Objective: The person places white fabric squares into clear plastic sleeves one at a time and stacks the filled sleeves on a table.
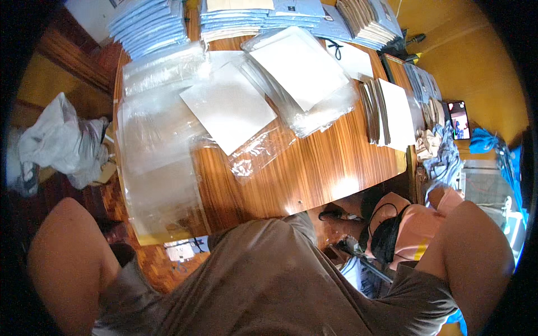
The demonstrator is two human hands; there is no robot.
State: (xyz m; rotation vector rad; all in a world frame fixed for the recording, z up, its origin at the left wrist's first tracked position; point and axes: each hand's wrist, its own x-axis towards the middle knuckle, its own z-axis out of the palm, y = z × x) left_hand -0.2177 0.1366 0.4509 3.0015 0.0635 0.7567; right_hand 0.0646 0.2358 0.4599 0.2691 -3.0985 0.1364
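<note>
Neither of my hands is in the picture; only my bare left arm and bare right arm show at the two sides, below the short sleeves. Before me stands a striped brown wooden table. Clear plastic bags lie in a spread along its left side. At the middle, a white sheet rests at a slant, with a loose clear plastic bag by its lower edge. Farther back, another white sheet lies on a pile of clear bags.
Stacks of folded blue garments in clear wrapping line the far edge. A bundle of white-faced cards stands at the right. Beyond it are a lit phone and crumpled cloth. White plastic bags hang left; a pink bag sits right.
</note>
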